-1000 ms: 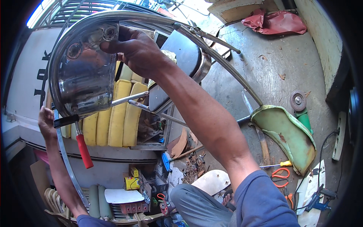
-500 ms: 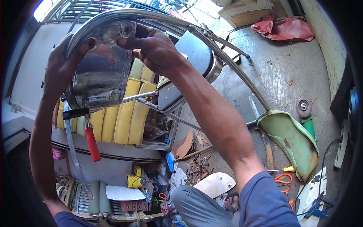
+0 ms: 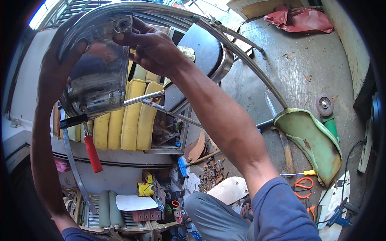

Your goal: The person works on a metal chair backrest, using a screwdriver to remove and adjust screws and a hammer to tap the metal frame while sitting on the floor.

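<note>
My left hand [image 3: 60, 60] grips the upper left of a shiny metal plate [image 3: 96, 72] and the curved tube [image 3: 257, 84] round it, thumb on the plate's face. My right hand [image 3: 155, 50] holds the plate's right edge near the top, thumb in front, by a holed fitting. A screw clamp with a red handle [image 3: 93, 154] and long steel bar grips the lower left of this piece. Behind, among steel tubes, is a dark padded seat [image 3: 201, 48]. A curled green cover [image 3: 311, 140] lies at the tube's lower right end.
Yellow cushions [image 3: 130, 116] are stacked behind the frame. On the floor [image 3: 329, 76] are an angle grinder [image 3: 329, 128], a knife [image 3: 287, 156], orange-handled scissors [image 3: 303, 182], a screwdriver [image 3: 309, 172], scraps and a glue gun [image 3: 337, 213]. A red sheet [image 3: 299, 22] lies top right.
My left hand has risen from beside the clamp to the top left of the plate. Frame and hands shifted right, then slightly back up and left in view. My right hand keeps its hold.
</note>
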`<state>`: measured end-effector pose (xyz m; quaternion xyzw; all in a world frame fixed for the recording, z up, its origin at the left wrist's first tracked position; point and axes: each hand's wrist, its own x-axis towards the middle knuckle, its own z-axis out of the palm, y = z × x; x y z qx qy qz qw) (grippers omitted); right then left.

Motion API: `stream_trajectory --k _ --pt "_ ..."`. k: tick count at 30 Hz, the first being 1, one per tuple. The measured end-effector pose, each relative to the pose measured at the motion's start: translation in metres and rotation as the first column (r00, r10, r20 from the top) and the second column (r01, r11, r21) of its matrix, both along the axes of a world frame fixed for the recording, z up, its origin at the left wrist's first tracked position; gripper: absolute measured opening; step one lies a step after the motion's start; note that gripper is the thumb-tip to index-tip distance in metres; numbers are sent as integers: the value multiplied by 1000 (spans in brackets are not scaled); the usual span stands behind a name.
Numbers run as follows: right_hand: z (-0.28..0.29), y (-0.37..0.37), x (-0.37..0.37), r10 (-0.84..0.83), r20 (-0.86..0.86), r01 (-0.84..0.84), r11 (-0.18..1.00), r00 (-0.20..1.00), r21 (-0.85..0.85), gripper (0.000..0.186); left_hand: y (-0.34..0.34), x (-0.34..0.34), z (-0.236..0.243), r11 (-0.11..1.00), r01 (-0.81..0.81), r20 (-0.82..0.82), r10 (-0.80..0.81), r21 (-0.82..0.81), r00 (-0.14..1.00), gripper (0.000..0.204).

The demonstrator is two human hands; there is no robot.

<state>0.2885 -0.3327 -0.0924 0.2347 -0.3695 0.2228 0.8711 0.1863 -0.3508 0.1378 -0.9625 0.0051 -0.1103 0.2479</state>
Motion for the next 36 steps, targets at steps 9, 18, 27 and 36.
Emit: stream_trajectory --k 9,18,27,36 --pt "4 11 1 273 -44 -270 961 961 62 35 5 2 3 998 59 -32 -59 -21 998 52" --pt "13 21 -2 205 -2 -196 936 979 292 47 11 3 9 997 37 30 -39 60 999 55" --pt "11 7 -12 189 -147 -171 977 971 129 45 12 8 19 986 -84 95 70 142 993 60" --pt "10 -2 -25 73 -186 -47 989 980 138 44 0 10 11 995 -96 43 97 -39 994 62"
